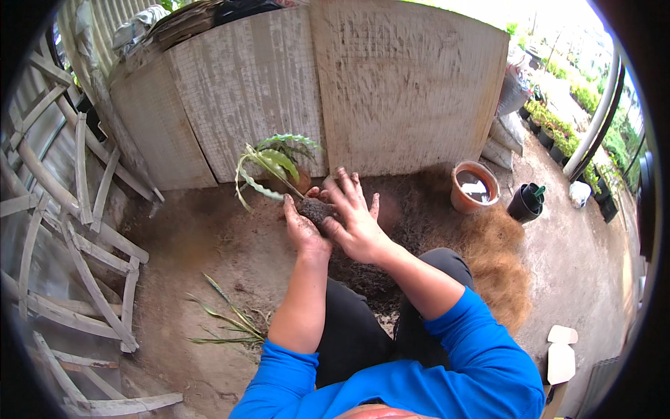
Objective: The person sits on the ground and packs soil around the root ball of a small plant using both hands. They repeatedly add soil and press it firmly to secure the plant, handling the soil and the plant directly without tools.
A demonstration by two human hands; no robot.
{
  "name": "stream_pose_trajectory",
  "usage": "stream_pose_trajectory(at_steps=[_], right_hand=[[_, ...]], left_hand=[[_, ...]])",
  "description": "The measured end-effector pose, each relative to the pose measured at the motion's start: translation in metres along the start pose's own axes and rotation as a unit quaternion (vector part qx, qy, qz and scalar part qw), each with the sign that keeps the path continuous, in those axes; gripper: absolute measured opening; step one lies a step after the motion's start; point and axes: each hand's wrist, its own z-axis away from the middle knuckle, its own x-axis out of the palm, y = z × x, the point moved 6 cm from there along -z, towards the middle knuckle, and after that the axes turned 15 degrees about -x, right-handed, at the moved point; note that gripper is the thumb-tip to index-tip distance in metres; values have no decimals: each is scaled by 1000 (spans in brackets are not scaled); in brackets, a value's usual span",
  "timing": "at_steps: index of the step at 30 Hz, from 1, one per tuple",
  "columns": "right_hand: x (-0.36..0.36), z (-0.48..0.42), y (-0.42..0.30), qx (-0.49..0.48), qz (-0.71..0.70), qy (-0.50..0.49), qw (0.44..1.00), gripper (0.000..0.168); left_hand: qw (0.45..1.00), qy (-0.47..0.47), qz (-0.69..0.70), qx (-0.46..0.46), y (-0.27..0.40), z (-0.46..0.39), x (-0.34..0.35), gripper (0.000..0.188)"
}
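Observation:
Cupped under a dark ball of soil, my left hand holds a leafy plant tilted to the left. Its long green leaves have wavy edges, and a thin stem runs into the soil ball. My right hand lies against the right side of the ball with its fingers spread and slightly blurred. Soil clings to both hands. A heap of dark loose soil covers the ground below them. Partly hidden behind the plant is a rounded brown object.
Right of the soil are a terracotta-coloured pot of dark liquid, black plastic pots and brown fibre. Long-leaved cuttings lie at left. Wooden frames line the left side; tall panels stand ahead. A white container sits at lower right.

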Motion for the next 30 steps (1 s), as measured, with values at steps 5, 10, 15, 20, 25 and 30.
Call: stream_pose_trajectory(at_steps=[5, 10, 15, 20, 25, 30], right_hand=[[-5, 4, 7, 55, -39, 8, 998, 58], [-14, 7, 59, 18, -220, 142, 965, 38], [-36, 44, 185, 341, -246, 224, 879, 42], [2, 122, 249, 308, 226, -303, 873, 33], [17, 182, 291, 372, 208, -440, 791, 25], [67, 188, 297, 357, 149, -368, 845, 26]], left_hand=[[999, -5, -28, -24, -7, 6, 8, 49], [998, 31, -52, 10, -10, 9, 5, 44], [993, 17, -117, 16, -9, 17, 13, 25], [988, -13, -154, 18, -13, 15, 21, 24], [985, -41, -163, 21, -19, 7, 31, 23], [983, -90, -158, 27, -29, -7, 39, 21]])
